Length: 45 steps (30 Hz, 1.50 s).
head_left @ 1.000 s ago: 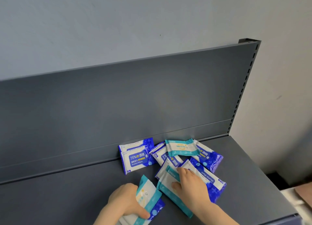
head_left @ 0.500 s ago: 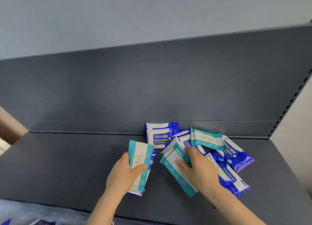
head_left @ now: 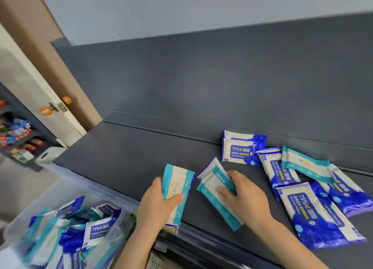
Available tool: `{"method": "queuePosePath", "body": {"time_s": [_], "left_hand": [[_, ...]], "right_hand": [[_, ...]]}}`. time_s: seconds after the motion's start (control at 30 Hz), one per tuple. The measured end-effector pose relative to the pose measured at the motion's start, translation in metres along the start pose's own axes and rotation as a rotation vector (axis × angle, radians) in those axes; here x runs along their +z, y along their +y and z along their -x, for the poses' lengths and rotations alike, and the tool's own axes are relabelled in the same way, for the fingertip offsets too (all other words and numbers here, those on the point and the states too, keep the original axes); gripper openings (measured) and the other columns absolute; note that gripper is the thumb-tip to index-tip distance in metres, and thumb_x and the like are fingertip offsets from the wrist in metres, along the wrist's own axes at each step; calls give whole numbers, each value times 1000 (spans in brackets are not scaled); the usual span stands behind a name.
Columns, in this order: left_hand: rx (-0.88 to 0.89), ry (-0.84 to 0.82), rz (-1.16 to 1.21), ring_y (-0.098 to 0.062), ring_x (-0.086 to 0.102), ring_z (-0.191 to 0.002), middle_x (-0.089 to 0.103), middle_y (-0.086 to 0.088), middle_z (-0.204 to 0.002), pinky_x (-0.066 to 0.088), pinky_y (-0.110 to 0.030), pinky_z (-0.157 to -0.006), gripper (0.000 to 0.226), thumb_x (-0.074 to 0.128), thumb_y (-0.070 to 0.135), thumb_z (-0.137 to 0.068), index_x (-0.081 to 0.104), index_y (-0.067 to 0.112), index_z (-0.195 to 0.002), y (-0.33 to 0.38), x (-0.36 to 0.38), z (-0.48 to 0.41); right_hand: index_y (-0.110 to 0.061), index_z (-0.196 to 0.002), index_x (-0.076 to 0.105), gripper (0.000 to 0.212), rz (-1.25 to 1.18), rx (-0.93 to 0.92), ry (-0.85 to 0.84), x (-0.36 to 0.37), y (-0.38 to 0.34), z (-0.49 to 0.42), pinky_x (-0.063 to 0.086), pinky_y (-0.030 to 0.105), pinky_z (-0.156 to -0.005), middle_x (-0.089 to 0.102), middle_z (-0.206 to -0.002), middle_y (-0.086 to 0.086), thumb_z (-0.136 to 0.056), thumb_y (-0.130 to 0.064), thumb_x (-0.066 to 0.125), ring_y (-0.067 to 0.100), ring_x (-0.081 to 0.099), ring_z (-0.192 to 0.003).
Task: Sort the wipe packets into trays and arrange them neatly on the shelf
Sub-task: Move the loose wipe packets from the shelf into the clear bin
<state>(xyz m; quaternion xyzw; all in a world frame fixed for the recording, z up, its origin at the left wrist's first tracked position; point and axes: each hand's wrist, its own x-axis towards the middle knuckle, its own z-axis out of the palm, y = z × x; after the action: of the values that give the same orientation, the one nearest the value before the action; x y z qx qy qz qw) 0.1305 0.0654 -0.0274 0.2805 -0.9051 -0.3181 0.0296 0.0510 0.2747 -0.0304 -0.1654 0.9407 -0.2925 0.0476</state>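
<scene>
The task is judged to be at an early stage. No tray is to be seen, and nothing on the shelf [head_left: 131, 157] is lined up. The packets lie in a loose heap toward 3 o'clock, and a clear bin [head_left: 66, 190] at 8 o'clock, below the shelf's front edge, is filled with mixed blue and teal packets. Sorting by colour appears only to have been started, with teal gathered in the hands and blue left lying. Traying and neat arranging are all still to be done.

A teal packet [head_left: 177, 188] is held over the front edge in the left hand [head_left: 155, 206], pinched between thumb and curled fingers. Whether another is hidden behind it cannot be told. A teal pair [head_left: 216, 196], one overlapping the other, lies flat at 3 o'clock of that hand. It is gripped by the right hand [head_left: 248, 198], with fingers curled over the far edge and thumb laid on the face.

Four teal are counted: one held, the pair, and a loose teal [head_left: 304, 164] at 2 o'clock atop the heap. At least five blue are counted: a back pair [head_left: 242, 149] at 12 o'clock against the rear panel, and three or more in the blue heap [head_left: 314, 214]. The bin's contents are too blurred to be counted.
</scene>
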Motion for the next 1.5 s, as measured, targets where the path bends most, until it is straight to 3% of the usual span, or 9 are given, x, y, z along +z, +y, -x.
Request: {"method": "queuePosePath", "body": {"time_s": [0.2, 0.3, 0.4, 0.57, 0.73, 1.0, 1.13, 1.3, 1.5], "left_hand": [[-62, 41, 58, 0, 52, -80, 53, 12, -108, 46, -17, -58, 43, 69, 42, -82, 41, 26, -111, -54, -38, 7], [-116, 64, 95, -2, 53, -87, 53, 10, -113, 51, -22, -65, 48, 69, 42, -82, 39, 28, -115, -90, -63, 10], [-172, 92, 92, -5, 53, -90, 54, 7, -118, 47, -20, -62, 49, 67, 43, -84, 39, 25, -119, -128, -92, 12], [-247, 159, 97, -15, 58, -90, 59, 6, -105, 53, -37, -78, 35, 65, 38, -83, 41, 26, -105, -198, -137, 17], [-324, 196, 119, -15, 54, -87, 53, 8, -101, 46, -30, -75, 29, 59, 30, -86, 38, 29, -107, -264, -169, 25], [-510, 252, 220, -16, 63, -87, 62, 6, -104, 55, -40, -77, 29, 63, 33, -84, 42, 28, -104, -347, -183, 36], [-566, 265, 290, -12, 63, -83, 63, 7, -100, 56, -39, -73, 29, 65, 32, -83, 45, 26, -103, -362, -173, 27], [-643, 268, 244, -8, 60, -79, 58, 18, -93, 55, -35, -69, 27, 63, 34, -84, 41, 31, -101, -372, -162, 16], [-675, 316, 122, -13, 58, -80, 58, 16, -95, 48, -28, -63, 22, 57, 31, -88, 40, 33, -102, -383, -157, -8]], "right_hand": [[-34, -112, 46, 27, -14, -42, -12, 30, -51, 5, 41, 22, -63, 56, -106, -19, -89, -47, 54, 3, 51, -79], [-36, -110, 45, 26, -23, -65, -40, 54, -89, 7, 45, 20, -63, 55, -102, -20, -89, -48, 54, 4, 55, -80], [-37, -108, 44, 24, -25, -112, -84, 82, -131, 10, 42, 18, -59, 54, -98, -20, -89, -47, 54, 3, 53, -79], [-38, -107, 45, 21, -11, -168, -153, 130, -197, 15, 37, 15, -56, 55, -97, -20, -89, -45, 54, 4, 54, -78], [-39, -107, 44, 22, 17, -227, -224, 180, -251, 15, 40, 17, -57, 55, -98, -20, -89, -48, 54, 3, 54, -79], [-36, -116, 45, 30, 88, -255, -410, 245, -299, 15, 39, 17, -57, 61, -112, -15, -90, -47, 54, 4, 56, -84], [-34, -121, 45, 35, 164, -318, -453, 266, -305, 1, 45, 22, -71, 60, -116, -16, -90, -47, 54, 7, 59, -99], [-33, -106, 50, 25, 246, -479, -559, 296, -305, -23, 42, 26, -76, 59, -104, -14, -86, -43, 60, 9, 56, -98], [-30, -117, 53, 31, 340, -655, -708, 344, -309, -39, 39, 32, -92, 60, -118, -10, -88, -40, 57, 15, 53, -112]]}}
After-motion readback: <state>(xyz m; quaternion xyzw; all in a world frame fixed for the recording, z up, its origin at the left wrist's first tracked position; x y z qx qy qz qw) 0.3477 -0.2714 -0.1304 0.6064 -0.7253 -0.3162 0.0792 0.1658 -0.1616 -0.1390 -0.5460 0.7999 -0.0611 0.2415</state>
